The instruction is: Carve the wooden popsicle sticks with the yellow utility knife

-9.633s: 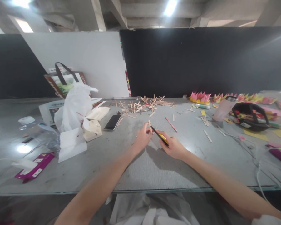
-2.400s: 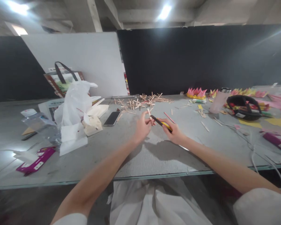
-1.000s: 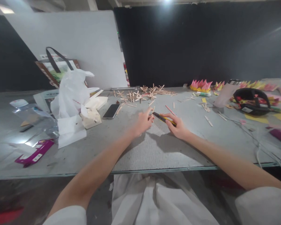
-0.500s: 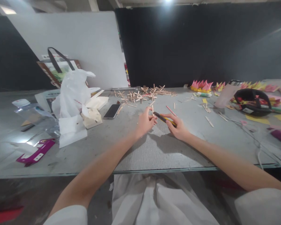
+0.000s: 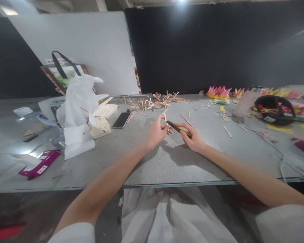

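Observation:
Between the fingers of my left hand (image 5: 157, 132) is a small pale wooden stick (image 5: 165, 117), held upright above the table. My right hand (image 5: 192, 139) is closed round a black and yellow utility knife (image 5: 178, 128). The knife's front end points left and lies right beside the stick; I cannot tell whether the blade touches it. A red-patterned thin stick (image 5: 186, 119) lies on the table just beyond my right hand. Behind both hands spreads a heap of wooden sticks (image 5: 152, 103), some of them crossed over each other.
To the left are a phone (image 5: 121, 120), a white plastic bag (image 5: 77, 98), a clear bottle (image 5: 38, 123) and a purple tissue pack (image 5: 40, 165). On the right stand pink paper flowers (image 5: 218, 91), a pinkish tumbler (image 5: 247, 101), a black strapped object (image 5: 275, 109) and white cables (image 5: 281, 162).
Both hands keep nearly the same place and hold the same things. The stick in my left hand has shifted very slightly. The view has moved a little.

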### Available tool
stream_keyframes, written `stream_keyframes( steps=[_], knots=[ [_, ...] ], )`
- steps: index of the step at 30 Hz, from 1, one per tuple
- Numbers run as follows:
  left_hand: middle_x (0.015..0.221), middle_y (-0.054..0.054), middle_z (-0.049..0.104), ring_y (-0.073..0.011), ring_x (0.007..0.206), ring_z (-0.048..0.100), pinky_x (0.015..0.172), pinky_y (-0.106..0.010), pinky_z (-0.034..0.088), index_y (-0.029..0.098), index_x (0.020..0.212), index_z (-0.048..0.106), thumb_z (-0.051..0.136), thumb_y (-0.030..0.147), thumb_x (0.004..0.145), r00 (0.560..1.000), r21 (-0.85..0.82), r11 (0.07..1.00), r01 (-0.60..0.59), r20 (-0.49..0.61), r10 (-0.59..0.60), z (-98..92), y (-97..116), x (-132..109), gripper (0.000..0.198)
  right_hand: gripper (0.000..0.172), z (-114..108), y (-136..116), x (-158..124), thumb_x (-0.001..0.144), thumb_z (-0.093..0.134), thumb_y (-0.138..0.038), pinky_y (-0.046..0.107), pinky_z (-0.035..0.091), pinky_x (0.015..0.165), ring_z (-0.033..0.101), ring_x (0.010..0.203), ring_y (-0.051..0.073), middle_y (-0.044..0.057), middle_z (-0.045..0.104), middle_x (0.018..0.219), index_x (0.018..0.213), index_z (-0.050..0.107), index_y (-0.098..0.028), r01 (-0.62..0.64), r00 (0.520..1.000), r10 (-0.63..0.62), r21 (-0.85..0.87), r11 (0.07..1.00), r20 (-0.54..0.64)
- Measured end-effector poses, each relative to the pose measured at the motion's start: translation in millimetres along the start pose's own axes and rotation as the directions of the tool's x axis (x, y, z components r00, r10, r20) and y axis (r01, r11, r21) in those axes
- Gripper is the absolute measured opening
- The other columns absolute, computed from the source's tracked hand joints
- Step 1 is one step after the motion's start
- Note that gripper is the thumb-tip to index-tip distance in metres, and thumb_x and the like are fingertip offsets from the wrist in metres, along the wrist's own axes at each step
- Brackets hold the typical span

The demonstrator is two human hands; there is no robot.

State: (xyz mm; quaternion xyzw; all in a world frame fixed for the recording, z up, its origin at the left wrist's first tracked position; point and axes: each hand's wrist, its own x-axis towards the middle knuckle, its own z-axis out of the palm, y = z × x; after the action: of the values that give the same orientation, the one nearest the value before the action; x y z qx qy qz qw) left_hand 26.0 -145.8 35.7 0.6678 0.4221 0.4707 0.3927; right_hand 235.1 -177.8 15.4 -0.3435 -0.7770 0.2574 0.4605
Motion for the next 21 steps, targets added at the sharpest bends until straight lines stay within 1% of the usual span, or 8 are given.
stream_keyframes(
  steps=[2, 5, 7, 11, 14, 16, 18, 21],
  knots=[
    [0.081, -0.001, 0.077, -0.0164, 0.064, 0.076, 0.061, -0.026, 0.06, 0.021, 0.121, 0.05, 0.063, 0.023, 0.098, 1.0, 0.039, 0.999, -0.021, -0.002, 0.021, -0.7, 1.2, -0.5, 0.027, 0.048, 1.3, 1.0, -1.4, 0.11, 0.046, -0.042, 0.025, 0.04, 0.052, 0.049, 0.055, 0.012, 0.005, 0.069, 0.08, 0.143, 0.063, -0.012, 0.004, 1.0, -0.003, 0.003, 1.0, -0.025],
    [0.08, 0.001, 0.077, -0.0145, 0.064, 0.075, 0.061, -0.024, 0.058, 0.023, 0.119, 0.053, 0.062, 0.019, 0.098, 0.998, 0.176, 0.983, -0.059, 0.026, 0.055, -5.6, 3.5, -0.9, 0.023, 0.043, 1.8, 3.4, -2.0, 0.109, 0.048, -0.04, 0.025, 0.04, 0.052, 0.047, 0.056, 0.011, 0.01, 0.074, 0.097, 0.14, 0.066, -0.015, 0.029, 0.999, -0.03, -0.026, 0.999, -0.045],
    [0.078, 0.002, 0.076, -0.014, 0.064, 0.074, 0.061, -0.023, 0.057, 0.024, 0.118, 0.054, 0.063, 0.018, 0.097, 0.997, 0.209, 0.976, -0.063, 0.049, 0.054, -8.0, 3.9, -0.7, 0.023, 0.044, 0.7, 5.0, -1.2, 0.109, 0.048, -0.041, 0.026, 0.04, 0.051, 0.047, 0.055, 0.012, 0.01, 0.074, 0.094, 0.139, 0.066, -0.015, 0.02, 0.999, -0.021, -0.023, 1.0, -0.031],
    [0.079, 0.001, 0.076, -0.0157, 0.064, 0.076, 0.06, -0.025, 0.059, 0.023, 0.118, 0.051, 0.066, 0.022, 0.097, 0.999, 0.066, 0.998, -0.014, 0.03, 0.012, -5.0, 1.7, 0.2, 0.026, 0.047, -0.9, 4.6, 1.2, 0.11, 0.047, -0.043, 0.027, 0.041, 0.051, 0.049, 0.053, 0.014, 0.004, 0.065, 0.072, 0.14, 0.066, -0.013, -0.02, 1.0, 0.02, 0.011, 1.0, -0.003],
    [0.08, 0.0, 0.077, -0.0169, 0.065, 0.077, 0.062, -0.026, 0.061, 0.022, 0.12, 0.049, 0.067, 0.026, 0.098, 1.0, -0.024, 1.0, 0.011, 0.022, -0.011, -1.6, 0.7, 0.5, 0.029, 0.046, 0.4, 1.4, 1.3, 0.109, 0.047, -0.041, 0.027, 0.044, 0.053, 0.052, 0.055, 0.014, 0.005, 0.068, 0.077, 0.142, 0.065, -0.014, -0.011, 1.0, 0.011, 0.01, 1.0, -0.01],
    [0.08, 0.0, 0.077, -0.0166, 0.065, 0.077, 0.062, -0.026, 0.06, 0.022, 0.12, 0.049, 0.065, 0.024, 0.098, 1.0, 0.022, 1.0, -0.002, 0.016, 0.001, -2.2, 1.6, 0.3, 0.027, 0.044, 1.6, 0.0, 0.6, 0.109, 0.048, -0.039, 0.027, 0.045, 0.055, 0.053, 0.059, 0.014, 0.01, 0.074, 0.092, 0.142, 0.065, -0.015, 0.008, 1.0, -0.009, -0.015, 1.0, -0.024],
    [0.078, 0.001, 0.077, -0.0155, 0.063, 0.075, 0.061, -0.024, 0.058, 0.022, 0.121, 0.052, 0.063, 0.019, 0.098, 1.0, 0.132, 0.991, -0.027, 0.015, 0.025, -4.7, 3.4, 0.1, 0.026, 0.043, 2.3, 0.4, -0.3, 0.108, 0.048, -0.037, 0.027, 0.045, 0.056, 0.053, 0.06, 0.013, 0.012, 0.076, 0.103, 0.142, 0.065, -0.016, 0.021, 0.999, -0.022, -0.031, 0.999, -0.035],
    [0.075, 0.002, 0.076, -0.0143, 0.062, 0.074, 0.06, -0.023, 0.056, 0.023, 0.121, 0.054, 0.063, 0.015, 0.097, 0.998, 0.236, 0.97, -0.064, 0.03, 0.058, -7.8, 5.3, -0.1, 0.026, 0.043, 2.5, 3.1, -0.9, 0.108, 0.047, -0.035, 0.027, 0.043, 0.054, 0.049, 0.057, 0.012, 0.01, 0.075, 0.098, 0.142, 0.064, -0.015, 0.016, 0.999, -0.016, -0.006, 1.0, -0.029]
  ],
)
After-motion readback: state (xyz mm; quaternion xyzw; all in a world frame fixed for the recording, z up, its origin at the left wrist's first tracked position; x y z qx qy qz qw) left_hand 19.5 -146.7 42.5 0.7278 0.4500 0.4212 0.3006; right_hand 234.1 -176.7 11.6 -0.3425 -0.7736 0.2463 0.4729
